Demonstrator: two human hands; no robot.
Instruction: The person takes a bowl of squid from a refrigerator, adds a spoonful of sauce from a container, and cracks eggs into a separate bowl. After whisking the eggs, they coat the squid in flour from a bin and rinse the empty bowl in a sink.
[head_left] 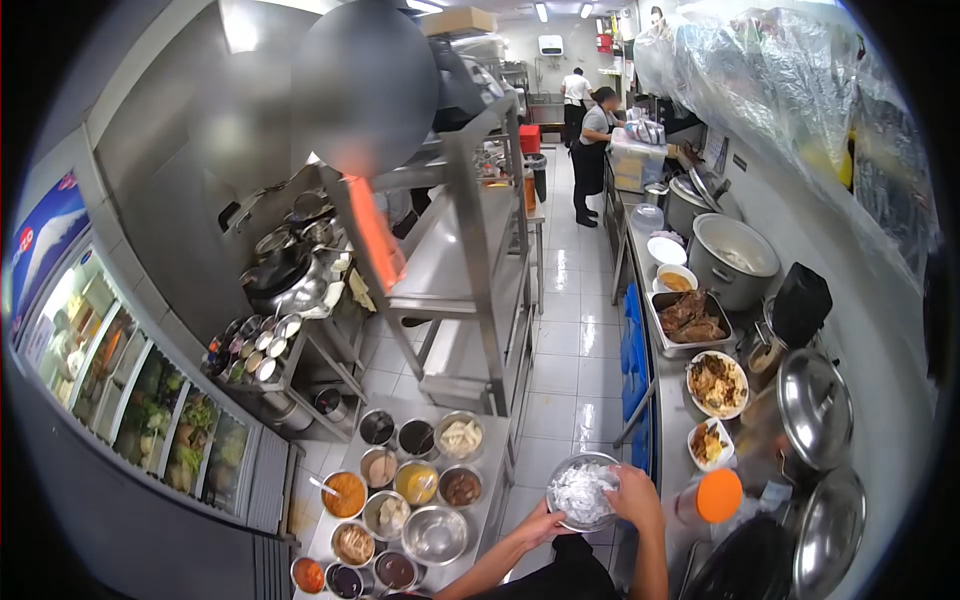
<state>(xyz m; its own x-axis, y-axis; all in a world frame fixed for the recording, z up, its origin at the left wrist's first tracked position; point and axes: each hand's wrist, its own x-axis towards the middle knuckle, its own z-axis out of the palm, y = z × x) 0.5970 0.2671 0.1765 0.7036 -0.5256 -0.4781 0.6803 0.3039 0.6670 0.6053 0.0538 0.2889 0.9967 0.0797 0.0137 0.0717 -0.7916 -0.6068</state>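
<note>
While the left hand (pixel 545 522) gripped the metal bowl (pixel 582 456) (white contents) from below, the right hand (pixel 636 496) clasped its right rim.

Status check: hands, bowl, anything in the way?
Left hand grips round metal bowl of white food from below. Right hand on its right rim, grip unclear. Orange-lidded container close by right.

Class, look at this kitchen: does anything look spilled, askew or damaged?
Nothing stands out. The left hand holds the metal bowl level, the right hand at its rim; the sauce bowls on the steel table stand upright, no spill visible.
</note>
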